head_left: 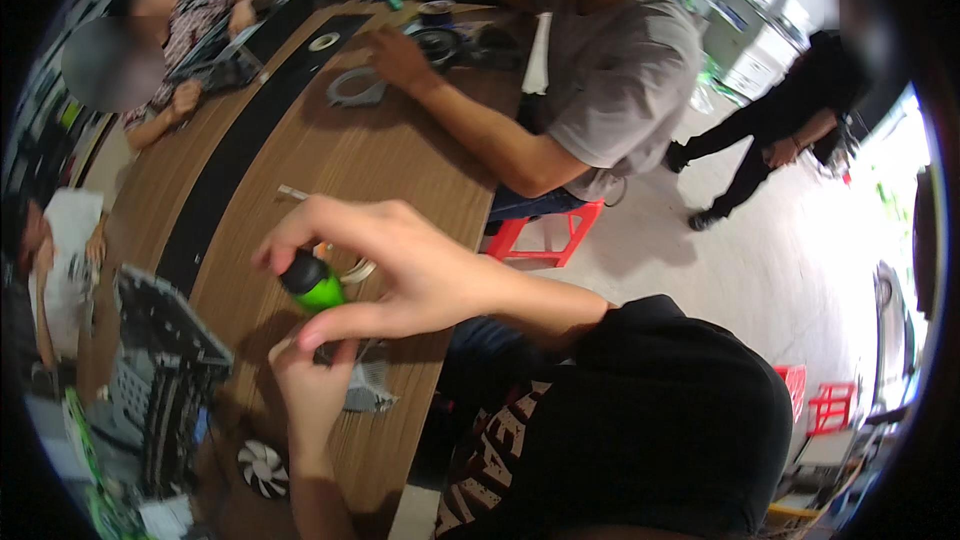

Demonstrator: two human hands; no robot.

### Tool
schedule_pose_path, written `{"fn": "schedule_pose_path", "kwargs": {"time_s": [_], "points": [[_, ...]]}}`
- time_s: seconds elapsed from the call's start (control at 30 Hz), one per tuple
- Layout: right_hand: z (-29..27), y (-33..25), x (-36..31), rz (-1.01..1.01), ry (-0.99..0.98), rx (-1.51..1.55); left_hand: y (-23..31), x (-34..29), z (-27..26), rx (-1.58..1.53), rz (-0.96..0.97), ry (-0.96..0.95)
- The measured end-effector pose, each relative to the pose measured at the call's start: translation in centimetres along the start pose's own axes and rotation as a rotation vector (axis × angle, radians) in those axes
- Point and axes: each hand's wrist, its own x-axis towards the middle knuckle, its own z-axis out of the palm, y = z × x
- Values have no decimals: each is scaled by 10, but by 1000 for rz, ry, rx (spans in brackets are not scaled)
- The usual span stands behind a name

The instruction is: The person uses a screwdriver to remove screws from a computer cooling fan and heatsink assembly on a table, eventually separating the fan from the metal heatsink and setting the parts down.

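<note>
Fingers point(335, 224) of R hand point(415, 265) arch, 1 tip by blk end of a smooth, rounded grn/blk handle point(318, 286), thumb spread lower; can't tell if they, or L hand point(308, 380) fingers just below, clamp it. Approx. cylindrical, long axis diag., blk end to upper L, over wood-grain tabletop point(400, 162) w/ blk strip point(232, 150).

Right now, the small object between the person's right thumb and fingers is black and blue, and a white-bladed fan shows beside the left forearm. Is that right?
Not quite: the small object is black and green, not blue, as the head view shows. It is between the thumb and fingers of the right hand, and the white-bladed fan shows beside the left forearm.
</note>
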Motion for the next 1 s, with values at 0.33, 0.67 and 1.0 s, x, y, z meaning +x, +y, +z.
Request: {"fn": "schedule_pose_path", "kwargs": {"time_s": [0.33, 0.67, 1.0], "points": [[13, 5, 9, -162, 47, -363, -14, -3, 1, -153, -62, -34], [22, 0, 12, 245, 4, 318, -25, -6, -9, -183, -68, -249], [33, 12, 3, -123, -61, 11, -21, -10, 3, -106, -73, -105]]}}
